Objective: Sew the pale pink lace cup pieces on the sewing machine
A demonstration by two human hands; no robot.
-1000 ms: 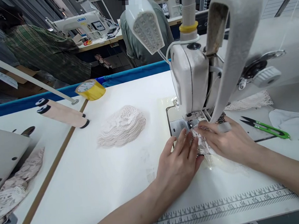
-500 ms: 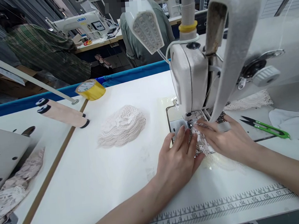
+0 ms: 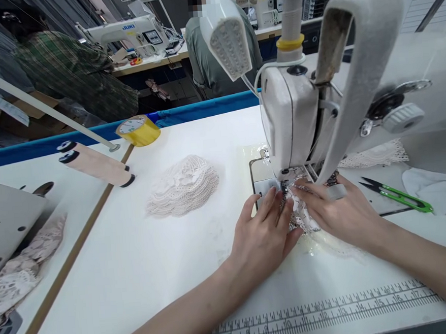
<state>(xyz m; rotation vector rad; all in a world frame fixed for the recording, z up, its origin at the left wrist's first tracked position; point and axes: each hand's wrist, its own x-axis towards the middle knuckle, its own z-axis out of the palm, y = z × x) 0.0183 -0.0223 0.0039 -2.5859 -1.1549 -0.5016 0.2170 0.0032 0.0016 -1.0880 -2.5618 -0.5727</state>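
My left hand (image 3: 264, 235) lies flat, fingers spread and pressing down on a small piece of white openwork lace (image 3: 301, 217) that sits on the white table (image 3: 146, 274) right in front of the presser foot of the white industrial sewing machine (image 3: 292, 116). My right hand (image 3: 338, 210) rests palm down on the same lace from the other side, fingers stretched toward the needle, not curled round anything. The two hands are just beside each other, the lace between and under them, its front edge at the metal needle plate (image 3: 264, 184).

To the left lies a rounded stack of cream lace pieces (image 3: 184, 185), well apart from my hands. A roll of yellow tape (image 3: 138, 129) sits near the table's far edge. Green-handled thread snips (image 3: 396, 194) lie to the right of the machine. A printed ruler strip (image 3: 332, 309) runs along the near edge.
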